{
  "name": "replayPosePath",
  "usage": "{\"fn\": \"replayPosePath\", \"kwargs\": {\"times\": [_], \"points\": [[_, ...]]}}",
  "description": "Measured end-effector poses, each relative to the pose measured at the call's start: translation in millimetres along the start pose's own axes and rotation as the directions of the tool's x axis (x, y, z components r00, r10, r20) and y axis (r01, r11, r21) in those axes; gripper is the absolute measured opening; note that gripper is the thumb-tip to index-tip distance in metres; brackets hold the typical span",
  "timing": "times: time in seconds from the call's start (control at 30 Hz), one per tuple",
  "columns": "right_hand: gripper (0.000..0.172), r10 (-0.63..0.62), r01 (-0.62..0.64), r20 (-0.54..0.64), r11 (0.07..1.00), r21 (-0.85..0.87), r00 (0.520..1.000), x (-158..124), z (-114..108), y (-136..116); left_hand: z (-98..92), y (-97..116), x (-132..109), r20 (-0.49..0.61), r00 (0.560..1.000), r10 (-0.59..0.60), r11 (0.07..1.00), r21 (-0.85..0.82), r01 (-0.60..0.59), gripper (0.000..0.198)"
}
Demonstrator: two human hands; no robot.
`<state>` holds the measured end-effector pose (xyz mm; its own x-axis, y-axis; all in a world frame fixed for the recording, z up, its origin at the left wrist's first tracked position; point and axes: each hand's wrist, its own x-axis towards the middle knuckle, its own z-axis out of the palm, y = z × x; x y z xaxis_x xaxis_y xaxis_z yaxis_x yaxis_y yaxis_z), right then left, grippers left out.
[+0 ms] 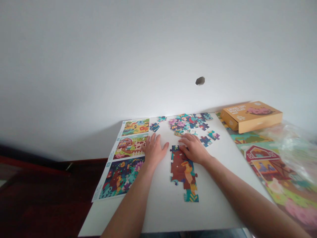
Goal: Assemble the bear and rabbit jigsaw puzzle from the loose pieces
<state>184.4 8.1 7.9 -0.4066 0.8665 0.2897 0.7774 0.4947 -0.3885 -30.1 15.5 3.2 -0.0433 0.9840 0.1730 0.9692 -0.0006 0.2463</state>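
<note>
Probably light and stiff but weak at its joints, the partly joined puzzle (177,167), best held by its edges, lies on the white surface (163,211) against a pale wall (123,66), left hand (154,148) spread beside it, right hand (194,148) bent over its far end, whether pinching I cannot tell.

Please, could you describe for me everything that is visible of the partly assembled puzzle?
The partly assembled puzzle looks like printed cardboard. Its joined pieces show a brown bear-like animal and, at the narrower near end, yellow leaves on teal. Tabs stick out along its uneven edges. It lies flat on the white table; the right hand overlaps its far right corner, pressure unclear.
</note>
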Motion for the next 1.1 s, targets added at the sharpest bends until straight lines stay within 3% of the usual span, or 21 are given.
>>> {"fn": "replayPosePath", "kwargs": {"times": [0.17, 0.27, 0.4, 0.47, 0.53, 0.6, 0.67, 0.73, 0.87, 1.1], "points": [[0.032, 0.271, -0.294, -0.163, 0.945, -0.142, 0.949, -6.0, 0.6, -13.4, -0.8, -3.1, -9.1, -0.055, 0.997, 0.060, 0.998, -0.002, -0.060, 0.046], [0.045, 0.374, -0.410, -0.199, 0.891, -0.194, 0.906, -12.5, 5.7, -22.4, 0.8, -3.3, -14.0, -0.083, 0.993, 0.083, 0.997, 0.003, -0.083, 0.043], [0.052, 0.343, -0.361, -0.125, 0.917, -0.171, 0.931, -12.7, 12.5, -25.4, -1.4, 0.1, -15.5, -0.131, 0.987, 0.096, 0.994, -0.040, -0.102, 0.036], [0.048, 0.297, -0.314, -0.124, 0.937, -0.153, 0.947, -10.0, 12.6, -22.4, -5.7, 2.5, -15.8, -0.150, 0.973, 0.177, 0.974, -0.117, -0.195, 0.031], [0.049, 0.312, -0.340, -0.175, 0.926, -0.165, 0.934, -8.3, 11.1, -16.3, -11.0, 5.7, -17.9, -0.145, 0.927, 0.345, 0.905, -0.210, -0.370, 0.029], [0.051, 0.390, -0.440, -0.249, 0.878, -0.190, 0.886, -8.9, 9.3, -7.5, -15.0, 9.6, -21.9, -0.101, 0.843, 0.529, 0.794, -0.293, -0.533, 0.030], [0.049, 0.462, -0.527, -0.293, 0.825, -0.204, 0.837, -10.6, 8.2, 3.4, -16.5, 14.0, -26.8, -0.032, 0.760, 0.650, 0.704, -0.352, -0.617, 0.031], [0.043, 0.488, -0.554, -0.297, 0.806, -0.209, 0.821, -11.3, 7.9, 14.0, -16.0, 17.9, -30.7, 0.023, 0.713, 0.701, 0.666, -0.381, -0.642, 0.033], [0.042, 0.465, -0.522, -0.274, 0.830, -0.195, 0.842, -5.6, 8.3, 26.0, -13.8, 21.2, -32.6, 0.036, 0.696, 0.717, 0.650, -0.393, -0.650, 0.035], [0.047, 0.336, -0.351, -0.117, 0.923, -0.159, 0.935, 5.3, 8.9, 20.9, -13.9, 20.0, -31.4, 0.029, 0.700, 0.713, 0.652, -0.394, -0.648, 0.035]]}}
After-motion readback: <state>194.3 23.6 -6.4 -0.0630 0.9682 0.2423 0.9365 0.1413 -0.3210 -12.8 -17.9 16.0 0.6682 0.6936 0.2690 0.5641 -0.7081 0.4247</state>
